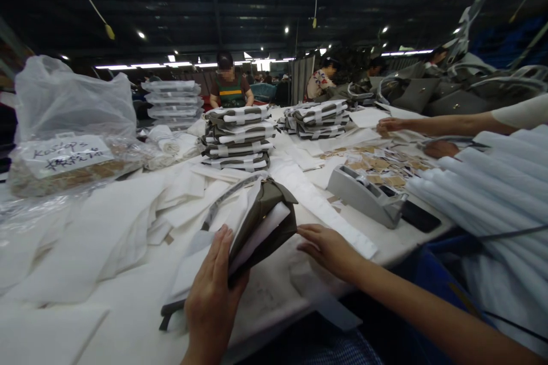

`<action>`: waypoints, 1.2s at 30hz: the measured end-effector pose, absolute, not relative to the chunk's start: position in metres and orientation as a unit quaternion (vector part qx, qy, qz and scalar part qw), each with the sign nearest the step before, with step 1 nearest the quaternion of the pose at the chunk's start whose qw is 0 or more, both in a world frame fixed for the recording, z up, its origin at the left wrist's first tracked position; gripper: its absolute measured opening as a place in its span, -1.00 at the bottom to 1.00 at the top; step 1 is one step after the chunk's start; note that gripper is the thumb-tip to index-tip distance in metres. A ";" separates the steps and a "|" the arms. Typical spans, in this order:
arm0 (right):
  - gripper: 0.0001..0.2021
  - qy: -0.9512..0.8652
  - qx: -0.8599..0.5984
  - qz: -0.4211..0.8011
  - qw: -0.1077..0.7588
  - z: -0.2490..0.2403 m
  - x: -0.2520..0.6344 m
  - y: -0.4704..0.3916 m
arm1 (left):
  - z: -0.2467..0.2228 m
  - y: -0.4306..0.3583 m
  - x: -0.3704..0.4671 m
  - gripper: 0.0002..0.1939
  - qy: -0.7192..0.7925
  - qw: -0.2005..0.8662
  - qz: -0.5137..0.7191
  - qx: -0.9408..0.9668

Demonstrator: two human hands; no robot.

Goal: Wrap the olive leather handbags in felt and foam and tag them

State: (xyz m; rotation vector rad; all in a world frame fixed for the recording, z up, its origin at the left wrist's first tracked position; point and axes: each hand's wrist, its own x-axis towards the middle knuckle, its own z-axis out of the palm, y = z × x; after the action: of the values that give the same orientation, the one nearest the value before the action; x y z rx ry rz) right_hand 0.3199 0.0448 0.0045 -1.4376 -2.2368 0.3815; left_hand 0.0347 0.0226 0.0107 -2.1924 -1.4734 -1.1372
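A dark olive handbag (280,228) stands tilted on the table in front of me, with white padding showing in its opening. Its long strap (233,191) curves up behind it, partly wrapped in pale material. My left hand (216,291) grips the bag's near left side, fingers on the outer panel and thumb underneath. To the right, my right hand (327,248) has its fingers stretched toward the bag's right edge; whether they touch it I cannot tell. A translucent strip (329,302) hangs over the table edge below that hand.
Stacks of wrapped bags (240,140) stand ahead. A tape dispenser (363,197) and a black phone (419,217) sit at right, near white foam rolls (492,182). White sheets (107,234) cover the left. A co-worker's arm (445,124) reaches in from the right.
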 end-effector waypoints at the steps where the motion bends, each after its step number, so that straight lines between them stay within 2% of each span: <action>1: -0.54 -0.828 -0.504 0.132 0.210 -0.003 0.317 0.046 | 0.011 0.023 0.034 -0.25 -0.508 0.133 -0.392 -0.755; 4: -0.43 -0.864 -0.462 0.123 0.155 -0.018 0.308 0.048 | 0.011 0.023 0.035 -0.24 -0.501 0.135 -0.395 -0.758; 10: -0.61 -0.894 -0.390 0.123 0.182 -0.020 0.303 0.053 | 0.000 0.022 0.048 -0.38 -0.446 0.183 -0.358 -0.800; 16: -0.79 -0.866 -0.444 0.020 0.230 -0.031 0.311 0.030 | -0.011 0.019 0.059 -0.48 -0.398 0.242 -0.314 -0.828; 21: -0.72 -0.866 -0.372 -0.026 0.334 0.010 0.327 -0.011 | -0.021 0.017 0.066 -0.53 -0.379 0.267 -0.315 -0.828; 25: -0.67 -0.772 -0.477 0.059 0.417 0.061 0.328 0.006 | -0.025 0.015 0.072 -0.55 -0.360 0.281 -0.312 -0.833; 27: -0.71 -0.753 -0.535 0.082 0.374 0.074 0.320 0.038 | -0.023 0.012 0.071 -0.56 -0.352 0.284 -0.302 -0.839; 28: -0.73 -0.763 -0.555 0.086 0.321 0.077 0.314 0.057 | -0.021 0.011 0.070 -0.57 -0.345 0.287 -0.305 -0.840; 30: -0.70 -0.792 -0.582 0.092 0.158 0.074 0.301 0.096 | -0.018 0.006 0.066 -0.60 -0.329 0.293 -0.311 -0.842; 32: -0.74 -0.795 -0.596 0.097 0.062 0.064 0.289 0.129 | -0.016 0.000 0.062 -0.62 -0.318 0.295 -0.312 -0.845; 36: -0.62 -0.756 -0.650 0.072 -0.022 0.039 0.273 0.166 | -0.014 -0.010 0.056 -0.61 -0.319 0.289 -0.305 -0.850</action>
State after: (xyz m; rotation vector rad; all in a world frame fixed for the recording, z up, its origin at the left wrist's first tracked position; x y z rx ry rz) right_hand 0.2726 0.1661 0.0393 -2.0726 -2.4095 0.2303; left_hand 0.0556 -0.0097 -0.0141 -2.2687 -0.8508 -0.8142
